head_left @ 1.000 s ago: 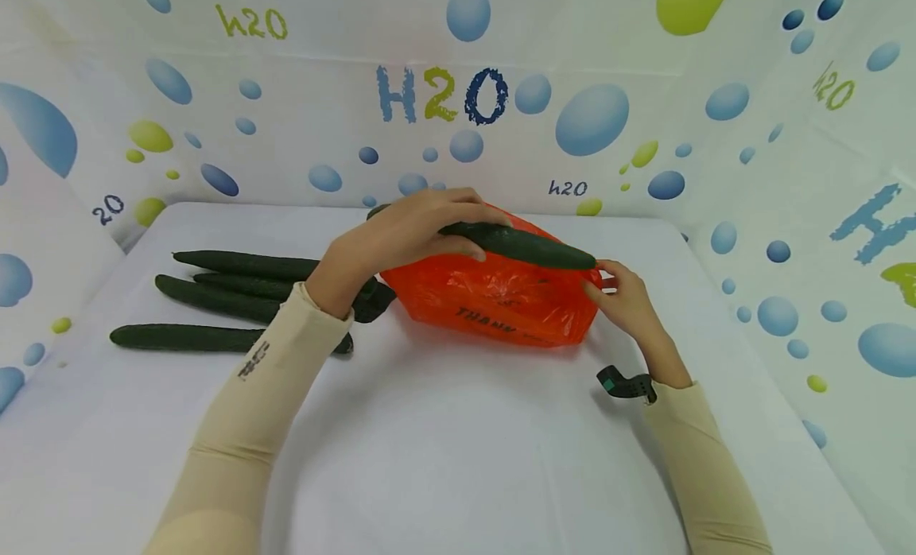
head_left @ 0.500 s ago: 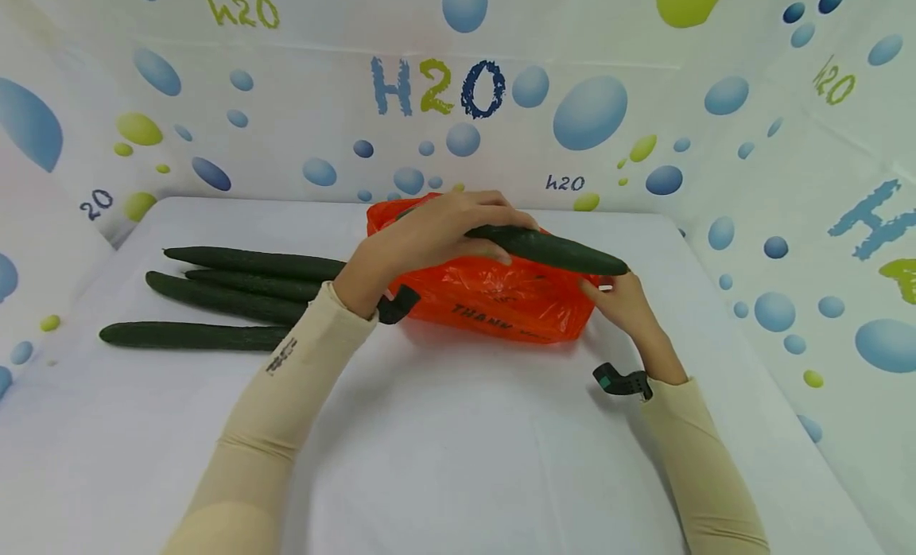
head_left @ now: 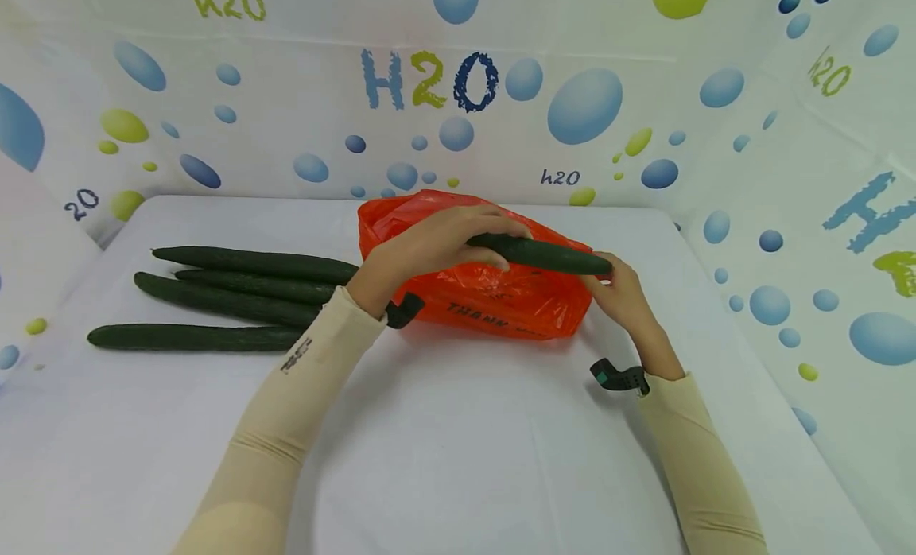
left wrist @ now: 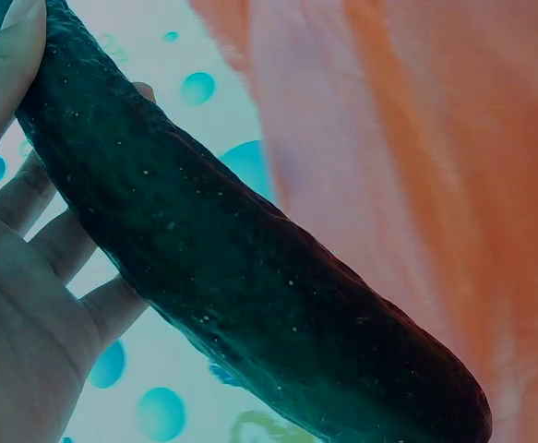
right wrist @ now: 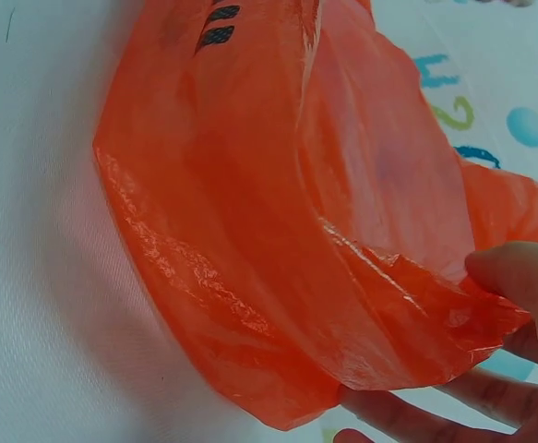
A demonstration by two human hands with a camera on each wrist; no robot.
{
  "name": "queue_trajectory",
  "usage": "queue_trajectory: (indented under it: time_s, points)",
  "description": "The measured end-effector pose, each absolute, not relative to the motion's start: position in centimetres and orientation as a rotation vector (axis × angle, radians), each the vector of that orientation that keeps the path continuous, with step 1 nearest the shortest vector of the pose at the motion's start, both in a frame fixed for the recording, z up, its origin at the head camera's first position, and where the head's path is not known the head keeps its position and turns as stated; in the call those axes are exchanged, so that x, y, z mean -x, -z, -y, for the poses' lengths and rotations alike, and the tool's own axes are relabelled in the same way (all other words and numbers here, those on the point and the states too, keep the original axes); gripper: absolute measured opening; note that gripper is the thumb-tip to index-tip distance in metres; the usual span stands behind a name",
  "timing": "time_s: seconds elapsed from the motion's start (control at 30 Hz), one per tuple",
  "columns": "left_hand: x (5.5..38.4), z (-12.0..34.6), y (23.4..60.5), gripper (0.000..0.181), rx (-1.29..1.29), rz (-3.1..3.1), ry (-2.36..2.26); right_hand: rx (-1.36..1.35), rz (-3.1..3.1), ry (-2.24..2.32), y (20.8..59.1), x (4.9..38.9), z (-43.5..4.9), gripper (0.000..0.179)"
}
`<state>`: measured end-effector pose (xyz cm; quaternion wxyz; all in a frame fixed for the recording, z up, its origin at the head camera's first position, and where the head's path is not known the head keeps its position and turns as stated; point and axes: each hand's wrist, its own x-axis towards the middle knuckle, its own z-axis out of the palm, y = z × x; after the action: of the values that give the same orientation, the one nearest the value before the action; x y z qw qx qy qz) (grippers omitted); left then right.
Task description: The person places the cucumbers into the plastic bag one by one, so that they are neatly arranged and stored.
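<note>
A long dark green cucumber (head_left: 551, 255) is gripped by my left hand (head_left: 447, 245), just above an orange-red plastic bag (head_left: 501, 312). In the left wrist view the thumb and fingers of the left hand (left wrist: 29, 314) lie round the cucumber (left wrist: 250, 258), whose near end shows beside the bag's thin film (left wrist: 435, 166). Whether that end is inside the bag I cannot tell. At the bag's right end, my right hand (head_left: 622, 296) pinches its edge. Up close in the right wrist view, the bag (right wrist: 213, 212) hangs in folds from the right hand (right wrist: 536, 286).
Several more cucumbers lie on the white table (head_left: 458, 444) at the left, including a front one (head_left: 186, 337) set apart and a back one (head_left: 243, 261); the left forearm covers their right ends. Behind the table hangs a curtain (head_left: 630, 38) with printed drops.
My left hand has carried the cucumber a little to the right, and its left end has gone out of sight in the head view. My right hand keeps its hold on the bag's edge.
</note>
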<state>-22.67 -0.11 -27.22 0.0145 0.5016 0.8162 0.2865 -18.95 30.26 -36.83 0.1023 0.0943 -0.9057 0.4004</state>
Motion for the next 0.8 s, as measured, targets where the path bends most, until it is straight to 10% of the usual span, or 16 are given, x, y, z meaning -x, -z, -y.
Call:
queue_trajectory:
  time_s: [0.8]
  points:
    - [26.2,-0.9,31.8,0.056,-1.248,-2.481,-0.868,-0.195,2.738,-1.18,36.3,19.0,-30.5,0.038]
